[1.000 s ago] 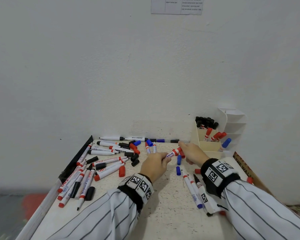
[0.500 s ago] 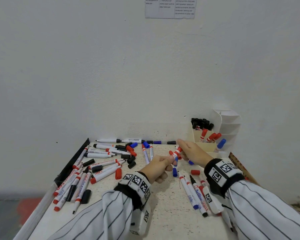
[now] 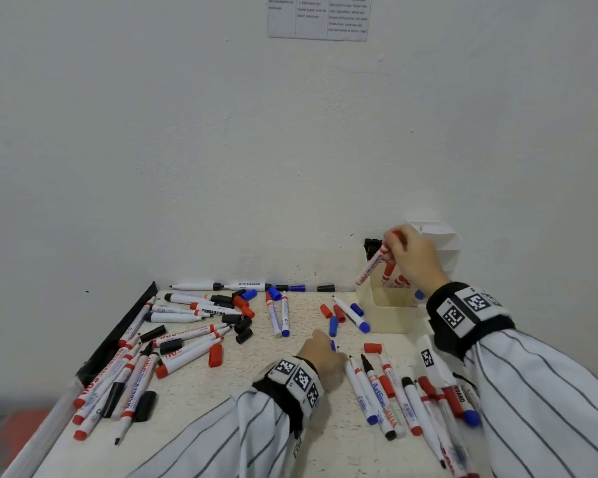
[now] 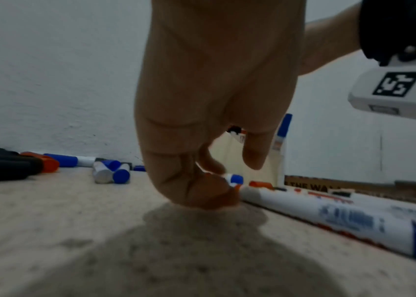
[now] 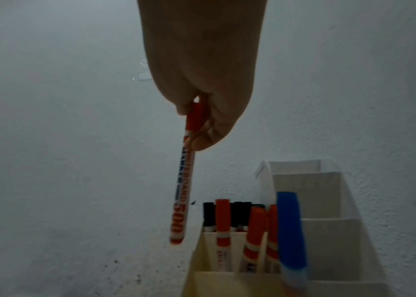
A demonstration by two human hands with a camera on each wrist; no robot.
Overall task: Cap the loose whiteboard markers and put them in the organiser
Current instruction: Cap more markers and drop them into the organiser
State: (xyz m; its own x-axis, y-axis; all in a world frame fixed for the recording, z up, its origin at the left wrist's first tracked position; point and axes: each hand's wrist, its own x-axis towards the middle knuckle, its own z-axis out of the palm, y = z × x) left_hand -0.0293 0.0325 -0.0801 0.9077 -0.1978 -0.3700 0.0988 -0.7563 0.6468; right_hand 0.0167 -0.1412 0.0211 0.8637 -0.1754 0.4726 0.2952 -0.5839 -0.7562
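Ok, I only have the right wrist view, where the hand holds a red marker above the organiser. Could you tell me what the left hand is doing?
Observer: The left hand is down on the table, fingers curled at the tip end of a blue-ended marker lying there. I cannot tell whether it grips it.
Operator: Thank you. Is anything useful lying close by?
Observer: Yes, a loose red cap lies on the table just to that hand's right.
Operator: And is much left to do?
Observer: Plenty. A heap of markers, several uncapped, lies along the table's left edge.
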